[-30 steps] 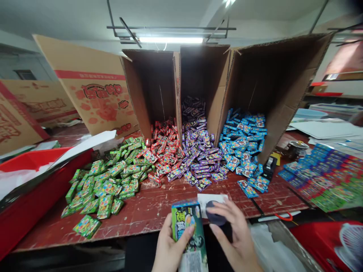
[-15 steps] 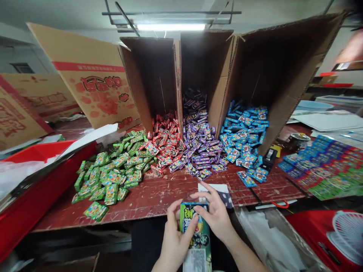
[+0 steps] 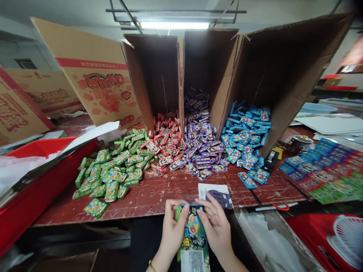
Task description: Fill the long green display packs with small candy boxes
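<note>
I hold a tall green printed carton (image 3: 194, 238) upright in front of me at the table's near edge. My left hand (image 3: 172, 232) grips its left side, thumb on the top corner. My right hand (image 3: 217, 226) grips its right side, fingers pressing on the top end. Just beyond my right hand a dark round object (image 3: 222, 198) lies on a white card (image 3: 210, 187). Further back, small packets lie in heaps: green (image 3: 113, 172), red (image 3: 166, 143), purple (image 3: 200, 147) and blue (image 3: 246, 145).
Three tall open cardboard boxes (image 3: 159, 75) lie on their sides behind the heaps. A red bin (image 3: 42, 177) stands at left. Rows of sorted packets (image 3: 323, 170) lie at right. A plastic-lined box (image 3: 272, 241) and a fan (image 3: 347, 236) are at lower right.
My right hand left the dark round object on the card and came onto the carton's top. The carton has sunk lower and closer to me.
</note>
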`<state>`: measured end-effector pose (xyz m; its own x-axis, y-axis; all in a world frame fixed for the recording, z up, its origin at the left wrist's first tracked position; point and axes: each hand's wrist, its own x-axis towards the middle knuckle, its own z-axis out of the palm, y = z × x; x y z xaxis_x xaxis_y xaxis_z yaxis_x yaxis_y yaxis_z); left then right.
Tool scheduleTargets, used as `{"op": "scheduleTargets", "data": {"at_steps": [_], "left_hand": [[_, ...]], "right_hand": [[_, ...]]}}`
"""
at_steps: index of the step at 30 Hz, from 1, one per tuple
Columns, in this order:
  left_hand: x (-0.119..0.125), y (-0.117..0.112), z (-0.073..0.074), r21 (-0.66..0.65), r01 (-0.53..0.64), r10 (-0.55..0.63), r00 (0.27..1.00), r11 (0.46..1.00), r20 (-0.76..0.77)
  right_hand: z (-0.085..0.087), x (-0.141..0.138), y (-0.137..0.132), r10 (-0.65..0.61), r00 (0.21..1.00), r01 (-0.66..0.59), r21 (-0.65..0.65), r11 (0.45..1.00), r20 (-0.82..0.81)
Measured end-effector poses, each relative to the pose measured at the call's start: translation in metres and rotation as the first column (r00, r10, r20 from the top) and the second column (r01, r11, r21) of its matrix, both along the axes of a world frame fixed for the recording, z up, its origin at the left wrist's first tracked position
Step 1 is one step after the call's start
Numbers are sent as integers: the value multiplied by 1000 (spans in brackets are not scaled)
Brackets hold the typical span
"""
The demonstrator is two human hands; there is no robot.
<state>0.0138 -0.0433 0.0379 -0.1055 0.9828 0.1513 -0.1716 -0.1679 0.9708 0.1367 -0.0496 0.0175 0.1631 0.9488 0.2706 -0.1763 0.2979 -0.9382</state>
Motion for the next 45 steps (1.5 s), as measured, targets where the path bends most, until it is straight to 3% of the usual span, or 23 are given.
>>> {"op": "scheduleTargets", "data": {"at_steps": [3, 5, 8, 12, 18, 22, 25, 31, 33, 36, 39, 42, 45], "left_hand": [[-1, 5, -5, 24, 14, -15, 998, 1000, 64], [-4, 5, -6, 12, 24, -25, 996, 1000, 86], [-13, 5, -4, 0, 84, -84, 996, 996, 3], [-22, 3, 8, -10, 128, -129, 988, 992, -83], [-20, 2, 17, -221, 93, -71, 992, 971, 107], [-15, 1, 9, -139, 44, -59, 992, 989, -108], [-10, 2, 5, -77, 36, -44, 995, 996, -95], [-3, 4, 5, -88, 112, -119, 990, 990, -74], [-2, 3, 3, -46, 110, -114, 988, 993, -101], [-1, 2, -2, -49, 148, -150, 987, 988, -57], [-1, 5, -4, -138, 189, -190, 982, 972, 7], [0, 8, -3, -181, 197, -197, 980, 964, 18], [3, 10, -2, -173, 178, -176, 984, 969, 24]], "right_hand": [[-1, 1, 7, 73, 992, -78, 44, 996, 107], [-1, 0, 9, 21, 995, -31, 108, 994, 97], [3, -3, 8, 4, 998, -12, 129, 992, 62], [19, -2, 10, 163, 987, -163, -17, 986, -15], [46, 9, 23, 278, 924, -335, -204, 920, -263], [44, 18, 26, 287, 919, -350, -228, 908, -270], [37, 21, 24, 288, 928, -338, -208, 918, -237], [27, 21, 18, 263, 959, -279, -179, 944, -107], [24, 21, 15, 231, 972, -222, -142, 965, 48], [24, 23, 14, 104, 928, -128, 44, 991, 357], [34, 28, 27, 23, 900, -86, 126, 988, 435], [52, 34, 48, 177, 897, -211, 42, 977, 406], [62, 34, 62, 398, 834, -374, -138, 917, 382]]}}
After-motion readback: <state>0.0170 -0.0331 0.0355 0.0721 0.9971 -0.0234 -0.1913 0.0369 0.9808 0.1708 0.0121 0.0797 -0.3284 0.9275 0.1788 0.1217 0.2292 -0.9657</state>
